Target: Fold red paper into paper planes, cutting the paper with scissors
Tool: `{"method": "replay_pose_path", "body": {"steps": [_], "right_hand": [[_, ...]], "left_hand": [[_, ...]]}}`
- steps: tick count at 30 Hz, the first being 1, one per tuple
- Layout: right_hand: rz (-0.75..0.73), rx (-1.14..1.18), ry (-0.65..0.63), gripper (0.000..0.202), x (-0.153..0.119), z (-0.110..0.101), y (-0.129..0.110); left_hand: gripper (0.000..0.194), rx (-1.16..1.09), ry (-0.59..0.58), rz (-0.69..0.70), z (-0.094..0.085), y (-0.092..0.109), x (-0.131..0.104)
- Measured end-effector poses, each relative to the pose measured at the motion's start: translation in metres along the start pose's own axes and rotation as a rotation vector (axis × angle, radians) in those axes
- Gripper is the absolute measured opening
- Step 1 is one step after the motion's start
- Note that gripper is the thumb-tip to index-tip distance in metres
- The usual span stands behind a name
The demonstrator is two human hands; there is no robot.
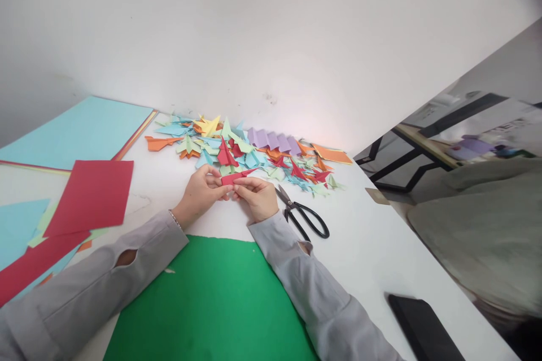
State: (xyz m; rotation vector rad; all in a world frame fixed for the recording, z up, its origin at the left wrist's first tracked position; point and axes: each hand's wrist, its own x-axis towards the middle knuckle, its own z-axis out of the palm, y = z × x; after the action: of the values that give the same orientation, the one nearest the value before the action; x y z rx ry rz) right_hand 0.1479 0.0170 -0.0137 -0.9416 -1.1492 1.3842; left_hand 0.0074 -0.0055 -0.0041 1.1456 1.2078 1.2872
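The red folded paper (230, 179) is between the 2 hands, beyond the green sheet (207, 299) and near the pile of folded paper (254, 158). Left hand (199, 190): fingertips pinch the paper's left end. Right hand (259, 198): thumb and fingers pinch its right part. Handling: probably light, springy at the creases, easily crushed; hold lightly by the folded edges. Obscured: fingers cover both ends; layer count is unreadable. Whether the far-right red point belongs to this paper is unclear.
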Motion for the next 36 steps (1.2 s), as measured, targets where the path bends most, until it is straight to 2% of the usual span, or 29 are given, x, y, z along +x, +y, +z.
{"method": "replay_pose_path", "body": {"steps": [17, 25, 30, 36], "right_hand": [[-0.002, -0.046, -0.025, 0.017, 0.0009, -0.0013, 0.0011], [-0.034, -0.008, -0.033, 0.018, 0.0000, -0.0002, 0.0018], [-0.022, 0.009, -0.023, 0.018, 0.0011, -0.0006, 0.0028], [-0.029, -0.009, -0.035, 0.018, 0.0007, -0.0019, 0.0018]], "left_hand": [[0.039, -0.043, -0.076, 0.015, -0.0020, -0.0045, 0.0037], [0.037, -0.040, -0.058, 0.028, -0.0006, -0.0027, 0.0026], [0.025, -0.017, -0.021, 0.040, -0.0006, -0.0007, 0.0019], [0.022, -0.004, -0.018, 0.039, -0.0013, -0.0023, 0.0027]]}}
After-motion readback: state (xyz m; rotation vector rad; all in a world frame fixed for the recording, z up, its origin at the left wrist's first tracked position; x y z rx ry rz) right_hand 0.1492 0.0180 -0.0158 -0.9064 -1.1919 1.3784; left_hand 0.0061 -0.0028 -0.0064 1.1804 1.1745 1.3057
